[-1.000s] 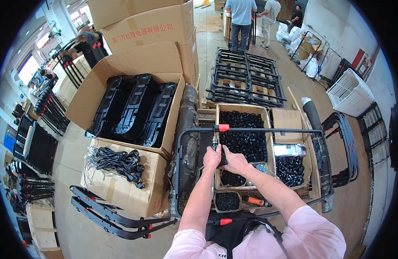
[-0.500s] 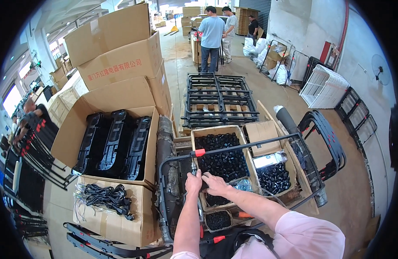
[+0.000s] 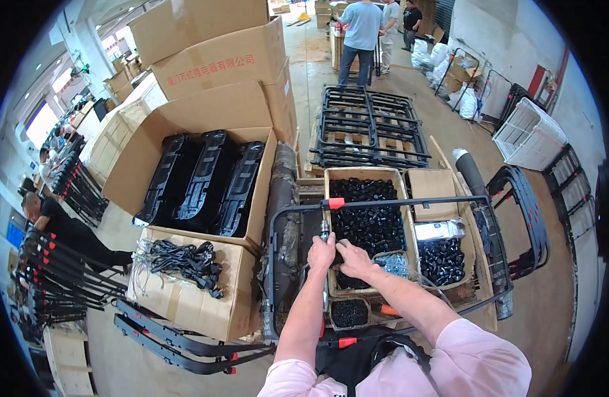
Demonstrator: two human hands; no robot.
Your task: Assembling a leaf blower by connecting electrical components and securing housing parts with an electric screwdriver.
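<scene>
My left hand [image 3: 321,253] is closed around a power screwdriver [image 3: 325,229], whose silver nose points away from me. My right hand [image 3: 355,259] is beside it, fingers curled on the dark part of the tool between both hands. Around my hands lies a black tubular frame [image 3: 410,202] with a red clip [image 3: 335,203] on its far bar, close to the driver's nose. Another red clip [image 3: 347,342] is on the near side. Beneath the frame, a wooden tray [image 3: 327,182] holds many black plastic caps [image 3: 367,225]. My palms hide most of the driver's body.
A small bin holds black screws [image 3: 349,313]; silvery screws [image 3: 392,264] lie nearby. At left, an open carton [image 3: 255,221] contains black plastic housings [image 3: 212,178], with black cables [image 3: 185,261] on a box in front. Black frames [image 3: 374,129] are stacked ahead. Other people work farther off.
The view has shifted, so the scene appears farther right and a little higher. My right hand's fingers are more curled beside the left hand. The driver stays in my grasp.
</scene>
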